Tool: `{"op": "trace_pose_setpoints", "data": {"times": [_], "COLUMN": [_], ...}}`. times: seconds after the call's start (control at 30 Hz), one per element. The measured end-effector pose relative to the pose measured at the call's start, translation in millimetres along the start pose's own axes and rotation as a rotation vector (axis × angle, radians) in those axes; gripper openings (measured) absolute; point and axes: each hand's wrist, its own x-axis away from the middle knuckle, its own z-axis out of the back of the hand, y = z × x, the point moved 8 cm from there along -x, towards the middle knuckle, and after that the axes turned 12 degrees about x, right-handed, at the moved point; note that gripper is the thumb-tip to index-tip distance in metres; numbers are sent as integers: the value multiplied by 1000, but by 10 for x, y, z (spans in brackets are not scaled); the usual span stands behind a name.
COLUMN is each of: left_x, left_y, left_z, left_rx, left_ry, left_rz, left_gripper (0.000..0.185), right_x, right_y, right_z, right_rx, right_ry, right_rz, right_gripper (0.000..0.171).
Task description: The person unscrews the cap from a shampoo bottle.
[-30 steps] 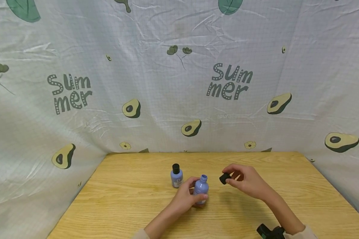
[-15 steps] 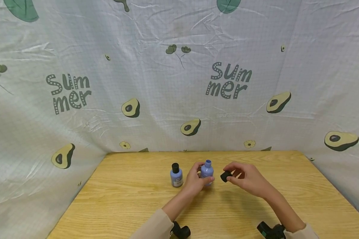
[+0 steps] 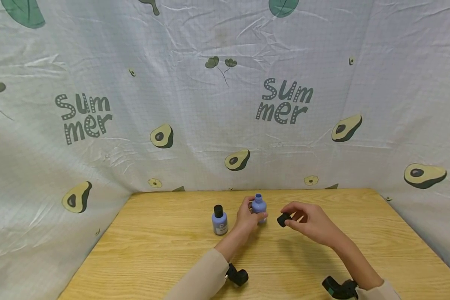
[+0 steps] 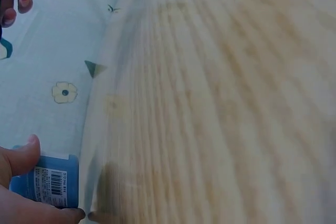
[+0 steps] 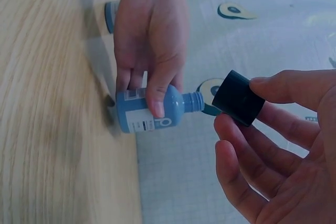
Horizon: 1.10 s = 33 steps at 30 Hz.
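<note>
Where 2 hands work: 2 bottles, 1 loose cap.

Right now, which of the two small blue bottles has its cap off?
The small blue bottle gripped by the left hand; the other blue bottle, beside it, wears its black cap.

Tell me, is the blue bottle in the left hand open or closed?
Open. The blue bottle shows a bare threaded neck, and the right hand pinches the black cap beside it.
</note>
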Motion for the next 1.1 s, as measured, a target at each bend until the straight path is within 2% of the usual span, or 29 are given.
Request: {"op": "trace_pose_setpoints", "data": {"times": [0.13, 0.37, 1.1], "left_x": [-47, -66, -109], "left_y": [-10, 6, -55], "left_z": [-19, -9, 22], "left_rx": [16, -16, -101], "left_ry": [19, 47, 45], "left_rz": [7, -17, -47], "left_gripper": [59, 59, 63], "right_x": [2, -2, -5], "right_y": [15, 42, 52], "right_z": [0, 1, -10], "right_rx": [-2, 10, 41], "right_ry": [-6, -1, 1], "right_rz": [-11, -21, -10], "right_gripper": [22, 23, 22]}}
